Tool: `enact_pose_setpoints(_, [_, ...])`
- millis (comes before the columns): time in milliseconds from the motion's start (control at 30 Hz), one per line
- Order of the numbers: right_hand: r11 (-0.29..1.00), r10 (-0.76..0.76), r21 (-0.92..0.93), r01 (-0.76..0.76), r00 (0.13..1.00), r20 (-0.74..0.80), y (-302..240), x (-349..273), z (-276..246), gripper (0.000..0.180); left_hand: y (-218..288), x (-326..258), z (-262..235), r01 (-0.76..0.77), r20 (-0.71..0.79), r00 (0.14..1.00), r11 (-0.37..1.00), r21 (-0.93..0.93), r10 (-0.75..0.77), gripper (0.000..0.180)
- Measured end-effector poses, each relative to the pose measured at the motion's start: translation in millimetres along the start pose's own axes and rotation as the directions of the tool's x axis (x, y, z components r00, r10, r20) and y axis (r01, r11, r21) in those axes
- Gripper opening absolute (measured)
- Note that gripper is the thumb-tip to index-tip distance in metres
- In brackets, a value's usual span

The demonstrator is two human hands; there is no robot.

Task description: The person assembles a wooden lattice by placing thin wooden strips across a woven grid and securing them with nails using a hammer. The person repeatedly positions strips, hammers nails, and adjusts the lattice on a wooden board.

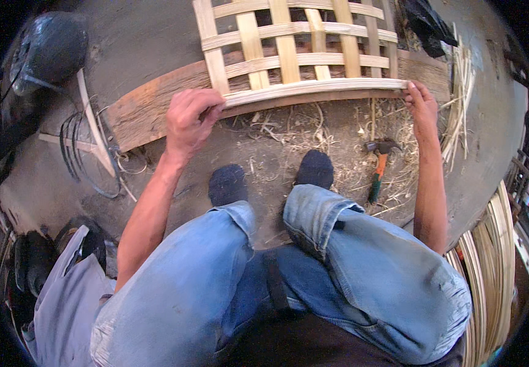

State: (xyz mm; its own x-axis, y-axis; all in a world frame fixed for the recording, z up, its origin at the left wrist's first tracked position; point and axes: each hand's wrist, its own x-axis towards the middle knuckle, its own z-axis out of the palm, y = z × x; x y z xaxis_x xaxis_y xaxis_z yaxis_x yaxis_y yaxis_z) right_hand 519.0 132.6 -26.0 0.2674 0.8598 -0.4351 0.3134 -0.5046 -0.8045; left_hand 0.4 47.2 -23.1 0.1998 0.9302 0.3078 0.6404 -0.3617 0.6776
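Observation:
A pale woven bamboo lattice (295,46) lies flat on a long weathered wooden plank (142,113). Its near edge is a bundle of thin bamboo strips (319,88). My left hand (190,119) grips the left end of that edge strip with curled fingers. At the right end of the same strip, my right hand (422,104) pinches it with fingers and thumb. My knees in blue jeans and dark-socked feet sit just below the work.
A hammer with an orange and green handle (377,168) lies on the floor among bamboo shavings by my right forearm. Curved bamboo strips (490,269) are stacked at the right. Loose bamboo splints (460,92), wire loops (84,150) and a dark round object (50,46) surround the work.

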Motion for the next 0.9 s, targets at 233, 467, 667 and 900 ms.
enact_pose_setpoints(233, [0.995, 0.007, 0.103, -0.006, 1.0, -0.012, -11.5, -11.5, 9.4, 0.024, 0.1, -1.8, 2.4, -0.009, -0.023, 1.0, 1.0, 0.015, 0.009, 0.017])
enact_pose_setpoints(467, [0.997, 0.002, 0.075, -0.004, 1.0, 0.024, -17.5, -13.2, 11.9, 0.021, 0.9, -1.7, 0.8, -0.015, -0.018, 1.0, 1.0, 0.027, 0.016, 0.017])
enact_pose_setpoints(667, [0.999, -0.012, -0.045, 0.013, 1.0, 0.019, -17.3, -11.3, 15.6, 0.025, -1.2, -3.2, 0.8, -0.038, -0.029, 0.999, 0.998, 0.045, 0.04, 0.018])
enact_pose_setpoints(900, [0.999, 0.0, -0.042, 0.0, 1.0, -0.01, -27.6, -19.6, 19.3, 0.024, -3.9, -6.1, 3.9, -0.083, -0.051, 0.995, 0.994, 0.069, 0.087, 0.02])
